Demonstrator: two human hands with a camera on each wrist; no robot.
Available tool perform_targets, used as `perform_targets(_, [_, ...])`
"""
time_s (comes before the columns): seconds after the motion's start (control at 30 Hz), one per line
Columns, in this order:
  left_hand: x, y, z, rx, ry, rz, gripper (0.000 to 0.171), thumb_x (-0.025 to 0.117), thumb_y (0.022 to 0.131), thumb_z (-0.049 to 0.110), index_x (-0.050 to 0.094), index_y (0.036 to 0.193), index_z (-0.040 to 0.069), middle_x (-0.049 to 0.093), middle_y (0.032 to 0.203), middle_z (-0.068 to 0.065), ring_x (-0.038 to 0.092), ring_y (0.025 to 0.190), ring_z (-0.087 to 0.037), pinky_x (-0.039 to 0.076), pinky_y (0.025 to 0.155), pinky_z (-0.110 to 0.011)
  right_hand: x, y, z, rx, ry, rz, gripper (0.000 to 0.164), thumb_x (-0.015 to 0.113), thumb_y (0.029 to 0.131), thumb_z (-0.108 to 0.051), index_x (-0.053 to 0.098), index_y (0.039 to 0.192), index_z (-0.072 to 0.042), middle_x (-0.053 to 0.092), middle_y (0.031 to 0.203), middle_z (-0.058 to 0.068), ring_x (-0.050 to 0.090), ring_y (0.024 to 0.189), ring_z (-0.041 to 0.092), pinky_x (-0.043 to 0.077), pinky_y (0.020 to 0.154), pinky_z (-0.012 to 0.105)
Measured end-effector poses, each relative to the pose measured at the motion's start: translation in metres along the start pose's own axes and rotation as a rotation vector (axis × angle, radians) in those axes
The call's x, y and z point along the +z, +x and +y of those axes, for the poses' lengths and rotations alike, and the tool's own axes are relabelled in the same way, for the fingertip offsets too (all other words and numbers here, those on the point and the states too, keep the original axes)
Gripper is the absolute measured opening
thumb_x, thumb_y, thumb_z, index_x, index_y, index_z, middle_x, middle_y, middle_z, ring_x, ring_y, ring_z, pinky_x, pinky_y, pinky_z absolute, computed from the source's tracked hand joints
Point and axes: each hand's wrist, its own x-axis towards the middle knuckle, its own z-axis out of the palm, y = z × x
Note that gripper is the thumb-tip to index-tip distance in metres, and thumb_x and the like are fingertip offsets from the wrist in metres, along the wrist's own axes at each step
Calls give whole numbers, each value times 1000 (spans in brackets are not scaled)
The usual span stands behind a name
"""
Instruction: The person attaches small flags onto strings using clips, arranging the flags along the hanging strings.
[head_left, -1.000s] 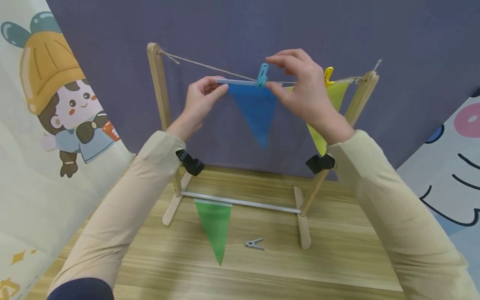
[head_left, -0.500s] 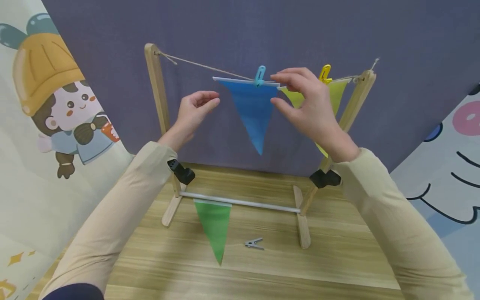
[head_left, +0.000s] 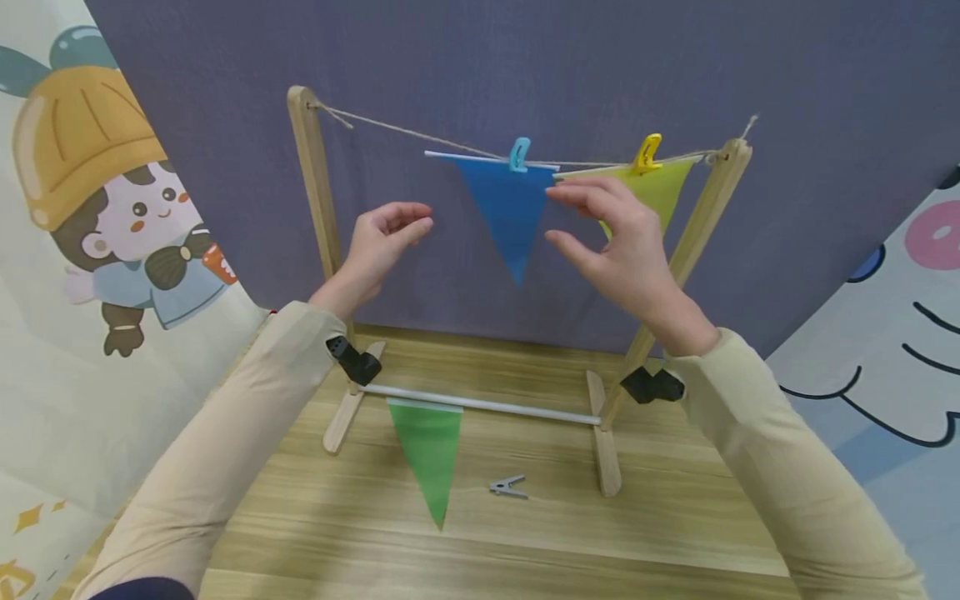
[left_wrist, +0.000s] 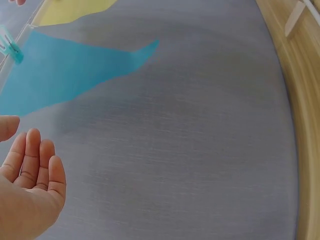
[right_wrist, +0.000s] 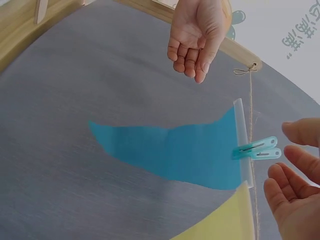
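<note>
Blue pennant (head_left: 507,207): tip downward, long axis near-vertical.

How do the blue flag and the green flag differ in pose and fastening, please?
The blue flag hangs point down from the string, while the green flag lies on the table. The blue flag has a light-blue clip at its top edge; the green flag has none. Both are triangular.
</note>
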Motion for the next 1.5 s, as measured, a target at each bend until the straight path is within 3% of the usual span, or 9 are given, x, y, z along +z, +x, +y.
perform_targets(0.27, [-6,-6,-10,3,15,-8,23,62,90,8,62,110,-4,64,88,6,56,75,-7,46,71,-21,4,-16,3,46,35,-11,36,75,76,2,64,111,5,62,113,16,56,107,24,45,88,24])
perform_targets(1.07, [-16,-29,-35,-30,57,-50,23,63,90,11,63,110,0,64,90,6,57,80,-8,47,71,-20,17,-58,8,85,110,-16,40,76,74,4,64,112,3,62,114,14,56,108,24,44,89,20])
perform_targets(1.5, [-20,-37,-47,-92,69,-37,31,63,89,9,58,114,-10,63,85,15,58,80,-6,48,74,-19,23,-77,3,128,184,-17,40,73,75,8,63,113,3,61,115,13,57,107,24,43,93,19])
